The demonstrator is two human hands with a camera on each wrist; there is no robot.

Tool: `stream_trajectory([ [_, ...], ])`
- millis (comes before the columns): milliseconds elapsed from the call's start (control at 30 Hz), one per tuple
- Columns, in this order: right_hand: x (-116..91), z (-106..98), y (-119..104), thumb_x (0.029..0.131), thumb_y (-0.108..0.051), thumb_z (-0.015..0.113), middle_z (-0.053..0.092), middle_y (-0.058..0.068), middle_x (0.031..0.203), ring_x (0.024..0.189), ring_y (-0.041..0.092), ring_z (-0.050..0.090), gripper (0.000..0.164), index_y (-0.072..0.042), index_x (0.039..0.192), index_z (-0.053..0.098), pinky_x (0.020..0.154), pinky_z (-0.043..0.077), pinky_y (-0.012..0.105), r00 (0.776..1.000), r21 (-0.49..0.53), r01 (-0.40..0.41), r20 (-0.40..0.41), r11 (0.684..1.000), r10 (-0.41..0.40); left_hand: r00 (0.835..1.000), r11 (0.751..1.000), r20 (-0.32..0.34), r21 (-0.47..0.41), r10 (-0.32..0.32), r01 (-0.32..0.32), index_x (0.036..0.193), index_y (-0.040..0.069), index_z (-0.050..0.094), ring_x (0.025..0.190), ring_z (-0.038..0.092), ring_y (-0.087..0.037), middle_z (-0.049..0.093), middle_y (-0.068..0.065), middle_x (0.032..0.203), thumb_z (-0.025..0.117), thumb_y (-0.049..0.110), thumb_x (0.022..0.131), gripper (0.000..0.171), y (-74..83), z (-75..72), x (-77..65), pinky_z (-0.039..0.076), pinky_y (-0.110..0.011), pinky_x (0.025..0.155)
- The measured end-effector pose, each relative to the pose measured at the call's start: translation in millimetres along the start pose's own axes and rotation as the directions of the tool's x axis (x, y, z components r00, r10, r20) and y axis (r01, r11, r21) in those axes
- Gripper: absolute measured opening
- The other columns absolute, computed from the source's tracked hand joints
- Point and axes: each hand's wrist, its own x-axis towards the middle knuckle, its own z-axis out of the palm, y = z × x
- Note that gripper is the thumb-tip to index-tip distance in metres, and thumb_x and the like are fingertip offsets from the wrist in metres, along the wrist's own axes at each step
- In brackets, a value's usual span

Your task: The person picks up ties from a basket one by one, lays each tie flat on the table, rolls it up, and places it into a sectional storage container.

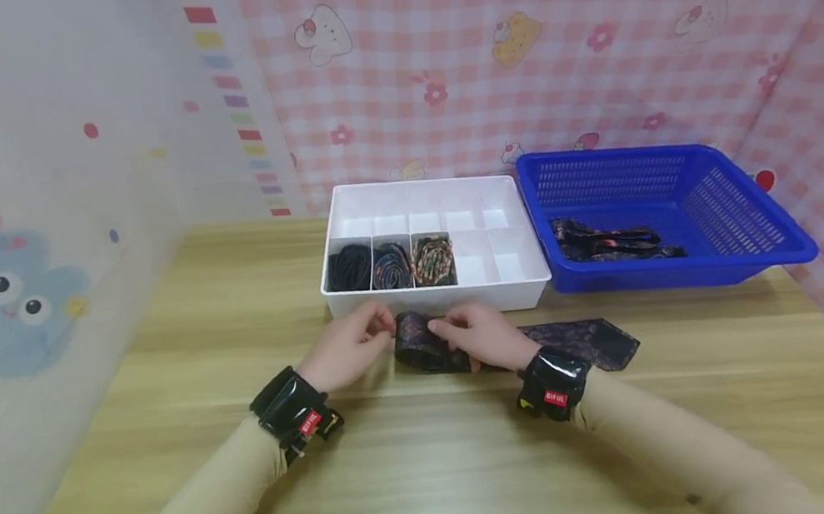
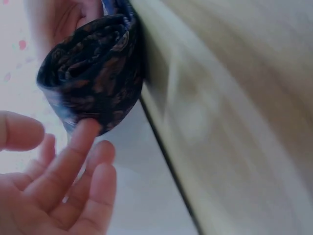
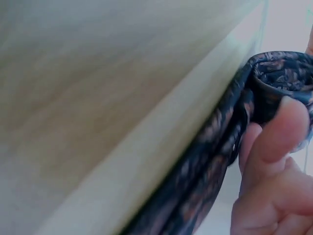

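Note:
A dark patterned necktie [image 1: 579, 343] lies on the table, its pointed end flat to the right and its left end wound into a loose roll [image 2: 93, 73]. My left hand [image 1: 349, 346] is at the roll's left side. In the left wrist view one fingertip [image 2: 87, 128] touches the roll's outside, the thumb apart from it. My right hand [image 1: 484, 335] holds the necktie at the roll's right side. In the right wrist view its thumb [image 3: 293, 122] lies against the roll, and another finger is partly hidden behind the thumb, near the layered strip.
Behind the hands stands a white divided box [image 1: 431, 298]; three front-left compartments hold rolled dark and patterned fabric [image 1: 392, 267]. To its right, a blue plastic basket [image 1: 685, 272] contains folded dark patterned fabric [image 1: 606, 241]. A pink checked cloth [image 1: 557, 57] hangs behind.

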Motion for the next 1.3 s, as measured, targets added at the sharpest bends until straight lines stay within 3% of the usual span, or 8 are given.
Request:
stream_trajectory([
  [167,-11.9,-13.3,6.7,0.1,-0.049,0.044,0.064,0.007,0.073,0.038,0.014,0.05,0.052,-0.004,0.085,0.065,0.041,0.042,0.028,0.995,0.081,-0.098,-0.025,0.992,0.1,0.997,0.994,0.047,-0.093,0.067,-0.063,0.105,0.012,0.059,0.108,0.062,-0.024,0.066,-0.004,0.113,0.055,0.01,0.093,0.013,15.3,6.0,14.9,0.05,-0.042,0.089],
  [333,-25.5,-22.0,17.6,0.098,-0.058,0.039,0.065,0.007,0.072,0.04,0.015,0.05,0.061,-0.004,0.094,0.068,0.041,0.041,0.027,0.984,0.102,-0.174,-0.022,0.979,0.177,0.977,0.98,0.142,-0.141,0.161,-0.141,0.11,0.011,0.058,0.113,0.059,-0.023,0.064,-0.008,0.123,0.052,0.008,0.094,0.018,30.4,22.9,27.2,0.05,-0.037,0.084],
  [567,-45.5,-33.6,41.8,0.1,-0.047,0.047,0.057,0.005,0.059,0.04,0.014,0.048,0.052,-0.005,0.073,0.064,0.041,0.037,0.026,0.979,0.04,-0.195,-0.049,0.98,0.197,0.931,0.961,0.257,0.029,0.258,-0.274,0.11,0.016,0.054,0.082,0.06,-0.012,0.066,-0.002,0.107,0.053,0.008,0.093,0.019,48.1,56.6,37.4,0.049,-0.028,0.072],
  [667,-50.8,-38.6,48.6,0.099,-0.038,0.052,0.055,0.003,0.059,0.04,0.012,0.046,0.043,-0.007,0.07,0.061,0.041,0.036,0.025,0.984,-0.02,-0.175,-0.045,0.984,0.174,0.91,0.933,0.298,0.13,0.287,-0.337,0.108,0.014,0.054,0.078,0.056,-0.012,0.064,-0.001,0.099,0.055,0.007,0.091,0.018,54.0,69.1,40.7,0.048,-0.028,0.069],
  [767,-52.8,-43.1,51.4,0.098,-0.033,0.057,0.054,0.002,0.06,0.039,0.012,0.046,0.036,-0.008,0.071,0.06,0.04,0.037,0.026,0.986,-0.081,-0.158,-0.059,0.984,0.154,0.897,0.917,0.313,0.145,0.313,-0.371,0.107,0.012,0.055,0.082,0.055,-0.013,0.063,-0.002,0.098,0.055,0.006,0.09,0.018,56.2,75.1,43.6,0.048,-0.03,0.072],
  [833,-51.2,-44.2,49.5,0.096,-0.031,0.061,0.054,0.001,0.06,0.039,0.012,0.049,0.031,-0.009,0.075,0.058,0.04,0.039,0.027,0.987,-0.109,-0.148,-0.077,0.983,0.14,0.906,0.932,0.29,0.099,0.308,-0.348,0.107,0.011,0.056,0.086,0.056,-0.014,0.063,-0.003,0.101,0.055,0.006,0.09,0.018,53.5,71.9,43.7,0.048,-0.031,0.078],
  [1033,-40.8,-41.3,41.4,0.093,-0.02,0.065,0.056,0.001,0.063,0.041,0.02,0.056,0.017,-0.009,0.089,0.052,0.043,0.043,0.029,0.994,-0.065,-0.102,-0.053,0.993,0.098,0.981,0.983,0.084,0.04,0.173,-0.177,0.096,0.009,0.061,0.089,0.059,-0.021,0.065,-0.002,0.094,0.06,0.011,0.089,0.007,27.6,44.5,36.6,0.048,-0.038,0.084],
  [1300,-21.1,-20.8,28.3,0.093,-0.013,0.065,0.06,0.002,0.062,0.042,0.022,0.059,0.013,-0.011,0.09,0.053,0.043,0.042,0.028,1.0,-0.005,0.025,0.007,1.0,-0.025,0.994,0.999,0.11,0.046,-0.009,0.004,0.099,0.009,0.059,0.08,0.058,-0.016,0.063,-0.002,0.088,0.059,0.013,0.09,0.01,3.4,25.6,11.2,0.05,-0.036,0.076],
])
